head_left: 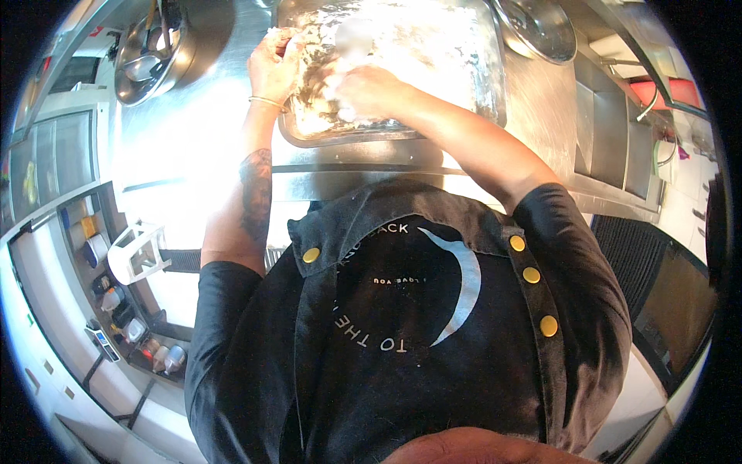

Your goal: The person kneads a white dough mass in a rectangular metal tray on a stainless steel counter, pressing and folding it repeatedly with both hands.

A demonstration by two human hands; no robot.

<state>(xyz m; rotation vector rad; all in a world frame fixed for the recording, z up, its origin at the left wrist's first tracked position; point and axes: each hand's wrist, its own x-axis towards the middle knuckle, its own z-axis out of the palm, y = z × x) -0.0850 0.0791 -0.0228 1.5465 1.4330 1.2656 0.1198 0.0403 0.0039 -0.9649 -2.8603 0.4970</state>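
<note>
Working pale, floury dough inside a shallow rectangular steel tray on a stainless steel counter, both bare hands are in the mix. The left hand is sitting at the tray's near-left corner, fingers curled down over a clump of dough at the rim, probably bracing or gathering the mass there. The right hand is pressing down in the middle of the dough, fingers bent and clenched into it, knuckles up. Dough is lying directly under and between the fingers of both hands, sticking to them; the rest is spreading as a floury film toward the tray's far side. Glare is washing out detail, so whether either hand is actually lifting dough is hard to tell. A round steel bowl with utensils is sitting well apart at the upper left, a steel lid just beside the tray's upper right.
</note>
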